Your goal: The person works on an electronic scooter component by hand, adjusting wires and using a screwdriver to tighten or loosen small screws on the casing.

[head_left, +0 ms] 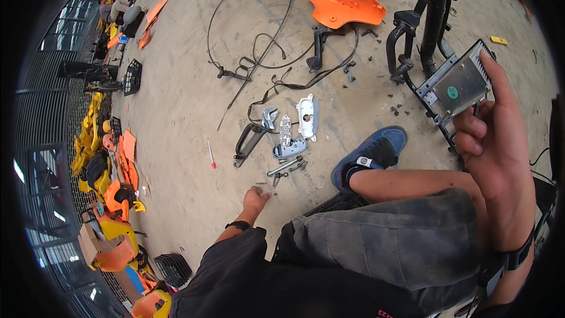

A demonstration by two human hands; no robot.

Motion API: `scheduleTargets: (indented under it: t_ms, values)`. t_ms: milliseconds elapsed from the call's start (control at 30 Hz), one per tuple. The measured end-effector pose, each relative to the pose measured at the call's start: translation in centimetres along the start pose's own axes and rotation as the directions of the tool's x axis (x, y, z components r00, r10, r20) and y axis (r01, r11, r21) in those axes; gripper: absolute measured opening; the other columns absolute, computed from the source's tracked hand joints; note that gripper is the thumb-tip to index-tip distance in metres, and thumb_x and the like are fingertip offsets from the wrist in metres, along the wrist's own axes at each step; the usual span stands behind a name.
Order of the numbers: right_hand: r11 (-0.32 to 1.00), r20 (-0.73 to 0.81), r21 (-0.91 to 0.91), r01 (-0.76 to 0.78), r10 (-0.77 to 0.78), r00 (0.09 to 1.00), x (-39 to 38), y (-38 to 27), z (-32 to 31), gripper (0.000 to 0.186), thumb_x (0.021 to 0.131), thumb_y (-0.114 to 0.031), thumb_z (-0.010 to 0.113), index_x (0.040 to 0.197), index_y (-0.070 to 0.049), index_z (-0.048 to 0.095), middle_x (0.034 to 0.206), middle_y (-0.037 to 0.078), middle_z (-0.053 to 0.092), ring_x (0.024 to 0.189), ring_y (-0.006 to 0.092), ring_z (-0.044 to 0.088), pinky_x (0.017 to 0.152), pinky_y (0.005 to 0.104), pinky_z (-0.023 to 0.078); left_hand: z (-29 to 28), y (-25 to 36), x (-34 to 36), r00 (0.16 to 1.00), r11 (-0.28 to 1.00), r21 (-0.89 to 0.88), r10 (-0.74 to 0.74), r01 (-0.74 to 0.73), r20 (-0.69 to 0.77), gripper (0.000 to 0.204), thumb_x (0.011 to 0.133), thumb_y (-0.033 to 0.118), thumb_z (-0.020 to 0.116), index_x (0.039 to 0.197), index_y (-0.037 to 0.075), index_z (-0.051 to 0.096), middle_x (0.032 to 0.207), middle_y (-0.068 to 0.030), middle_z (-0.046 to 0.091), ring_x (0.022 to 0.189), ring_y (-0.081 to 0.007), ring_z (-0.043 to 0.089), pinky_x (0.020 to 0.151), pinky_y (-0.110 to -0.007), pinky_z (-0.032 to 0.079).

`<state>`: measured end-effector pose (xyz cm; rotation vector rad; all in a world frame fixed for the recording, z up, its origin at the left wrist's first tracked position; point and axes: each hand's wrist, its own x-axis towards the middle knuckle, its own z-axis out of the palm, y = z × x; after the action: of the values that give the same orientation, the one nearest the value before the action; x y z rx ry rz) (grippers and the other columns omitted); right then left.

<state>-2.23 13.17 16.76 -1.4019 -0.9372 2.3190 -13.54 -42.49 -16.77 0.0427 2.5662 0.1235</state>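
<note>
Concrete floor (182, 82) is used as the work surface, with orange and yellow body panels (93, 141) heaped along the left side, apparently so that the middle is left free. The hands are set well apart. By the right hand (500, 135), a finned metal box (459, 85) is gripped at its outer edge, the index finger being laid along the fins and the other fingers curled at the lower corner, probably so that it is steadied with its flat face in view. The box is seen against the black frame (434, 23); whether it is fastened there cannot be told. The left hand (255, 201) is lowered to the floor, its fingertips just beside a small dark pin (261, 184); whether anything is pinched cannot be told. Nearby, loose bolts (279, 178), a white housing (305, 116) and a black handle-like part (249, 141) are grouped, presumably so that small pieces are not scattered. A red-ended screwdriver (212, 156) is laid apart, likely for easy reach.
</note>
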Motion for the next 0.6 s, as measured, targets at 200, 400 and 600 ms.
scheduleTargets:
  t_ms: [200,400,600]
  values:
    - [0.999,-0.004,-0.018,-0.040,0.040,0.999,-0.2,0.3,1.1,0.030,0.091,-0.042,0.062,0.084,-0.013,0.057,0.060,-0.003,0.051,0.044,0.0034,0.035,0.037,0.0191,0.021,0.2,3.9,-1.2,0.991,0.994,-0.061,0.088,-0.094,-0.100,0.044,0.074,0.031,0.075,0.104,0.004,0.059,0.101,-0.0191,0.060,0.096,-0.0364,0.059,0.083,-0.042,0.049]
    - [0.998,0.021,0.025,-0.051,0.051,0.998,0.0,0.3,0.5,0.032,0.091,-0.043,0.062,0.085,-0.012,0.057,0.062,-0.003,0.050,0.045,0.0037,0.036,0.037,0.0192,0.022,1.4,4.2,0.0,0.996,0.997,0.044,0.057,-0.060,0.064,0.031,0.073,0.025,0.069,0.095,0.005,0.065,0.101,-0.0193,0.062,0.099,-0.0368,0.059,0.086,-0.044,0.049]
    - [0.997,0.034,0.033,-0.072,0.071,0.997,0.2,0.1,0.2,0.034,0.090,-0.044,0.063,0.085,-0.012,0.057,0.061,-0.003,0.048,0.045,0.0036,0.036,0.038,0.0190,0.021,0.6,3.7,-0.3,0.999,0.992,0.123,-0.019,0.014,0.041,0.030,0.073,0.026,0.070,0.094,0.005,0.066,0.102,-0.0189,0.063,0.098,-0.0351,0.062,0.084,-0.044,0.051]
